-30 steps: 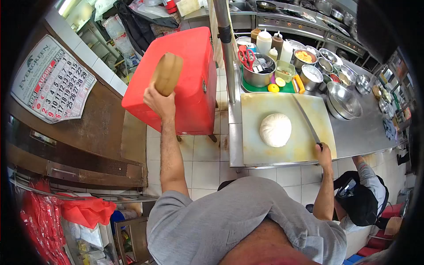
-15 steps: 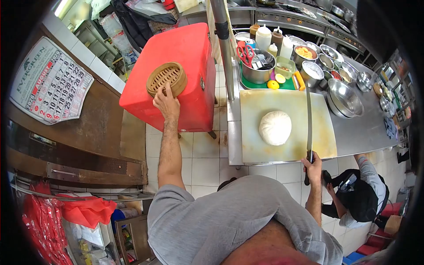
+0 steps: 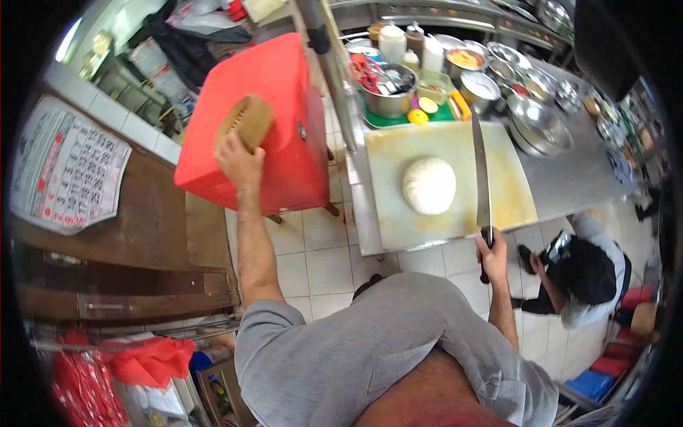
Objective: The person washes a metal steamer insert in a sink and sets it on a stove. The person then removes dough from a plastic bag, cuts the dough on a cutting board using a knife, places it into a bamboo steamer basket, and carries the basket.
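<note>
Bamboo walls and slats should make this steamer basket [image 3: 256,124] light and stiff, with a dry, easy grip, though I judge thin slats could crack if squeezed; the rim is the place to hold it. My left hand [image 3: 240,162] has its fingers curled on the basket's near edge, tilting it over the red box [image 3: 281,75] at the left; with the blur, I can't tell whether it touches the lid. My right hand [image 3: 492,254] is closed around the handle of a long knife [image 3: 482,174], whose stiff blade points away over the right part of the cutting board [image 3: 509,188]; only the handle is safe to grip. Between my hands, farther off and left of the blade, the round white ball [image 3: 429,186] sits untouched on the board, probably soft and fairly heavy, best cupped from beneath.
</note>
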Motion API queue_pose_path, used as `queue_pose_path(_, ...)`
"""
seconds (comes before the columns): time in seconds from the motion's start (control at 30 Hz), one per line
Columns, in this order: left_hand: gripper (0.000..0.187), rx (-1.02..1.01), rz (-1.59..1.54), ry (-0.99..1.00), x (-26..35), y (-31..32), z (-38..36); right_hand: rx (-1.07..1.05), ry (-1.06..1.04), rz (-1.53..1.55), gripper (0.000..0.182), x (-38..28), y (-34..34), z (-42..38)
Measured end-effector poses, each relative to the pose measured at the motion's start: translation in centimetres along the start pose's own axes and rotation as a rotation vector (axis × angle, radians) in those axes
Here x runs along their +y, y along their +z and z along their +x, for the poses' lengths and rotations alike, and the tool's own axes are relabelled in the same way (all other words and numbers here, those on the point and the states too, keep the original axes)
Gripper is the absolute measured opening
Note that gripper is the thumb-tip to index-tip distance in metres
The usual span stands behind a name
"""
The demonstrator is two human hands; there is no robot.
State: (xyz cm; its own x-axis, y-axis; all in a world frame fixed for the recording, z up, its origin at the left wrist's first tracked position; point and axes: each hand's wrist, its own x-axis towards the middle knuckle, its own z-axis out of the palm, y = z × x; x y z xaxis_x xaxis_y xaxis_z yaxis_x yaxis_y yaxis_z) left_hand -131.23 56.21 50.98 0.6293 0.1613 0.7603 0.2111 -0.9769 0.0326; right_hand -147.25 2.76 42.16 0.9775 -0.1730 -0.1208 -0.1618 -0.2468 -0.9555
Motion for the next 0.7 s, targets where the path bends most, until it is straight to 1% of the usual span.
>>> queue_pose_path(0.07,0.064,0.021,-0.123,-0.168,0.6,-2.0,2.1,0.019,0.02,-0.029,0.026,-0.9,-0.2,-0.4)
queue_pose_path(0.13,0.06,0.108,-0.434,-0.412,-0.9,-0.7,3.1,0.033,0.009,0.006,0.036,-2.0,0.0,-1.0)
queue_pose_path(0.17,0.06,0.087,-0.453,-0.401,-0.8,-0.4,3.3,0.002,0.038,-0.005,0.046,-2.3,-0.2,-1.2)
queue_pose_path(0.23,0.058,-0.08,-1.2,-1.005,-0.8,-0.3,3.5,0.021,0.045,0.005,0.054,-2.6,0.2,-1.9)
queue_pose_path(0.27,0.058,-0.093,-1.207,-0.999,-1.1,0.4,3.4,0.034,0.051,0.006,0.054,-2.9,0.3,-2.3)
queue_pose_path(0.33,0.057,-0.224,-1.376,-1.328,-2.5,2.5,2.4,-0.039,0.015,-0.103,0.06,-3.7,0.5,-3.0)
queue_pose_path(0.37,0.057,-0.235,-1.381,-1.323,-3.3,3.6,1.9,-0.028,0.019,-0.103,0.06,-3.7,0.4,-3.1)
queue_pose_path(0.4,0.058,-0.229,-1.427,-1.318,-4.4,5.0,1.4,-0.086,0.058,-0.082,0.061,-3.7,0.3,-3.2)
queue_pose_path(0.43,0.058,-0.224,-1.473,-1.313,-4.2,5.2,1.2,-0.142,0.098,-0.061,0.062,-3.6,0.2,-3.4)
queue_pose_path(0.47,0.055,-0.148,-1.451,-1.287,-3.9,5.3,0.9,-0.157,0.111,0.002,0.063,-3.3,0.1,-3.4)
queue_pose_path(0.5,0.055,-0.16,-1.464,-1.281,-3.4,5.9,0.4,-0.14,0.11,0.001,0.063,-3.2,0.1,-3.4)
queue_pose_path(0.57,0.039,0.295,-0.632,-1.033,-2.6,7.3,-1.1,-0.159,0.164,0.289,0.063,-3.1,0.0,-3.5)
queue_pose_path(0.6,0.029,0.277,-0.664,-0.729,-0.7,5.9,-2.0,-0.156,0.157,0.347,0.062,-2.5,-0.1,-3.4)
queue_pose_path(0.63,0.023,0.258,-0.686,-0.424,3.1,3.3,-3.4,-0.142,0.153,0.349,0.062,-2.1,-0.4,-3.3)
queue_pose_path(0.67,0.021,0.089,-1.001,-0.488,9.2,-0.5,-4.9,-0.115,0.165,0.275,0.06,-1.7,-0.6,-3.3)
queue_pose_path(0.7,0.022,-0.044,-1.129,-0.392,12.2,0.2,-7.6,-0.088,0.178,0.202,0.059,-1.1,-0.8,-3.3)
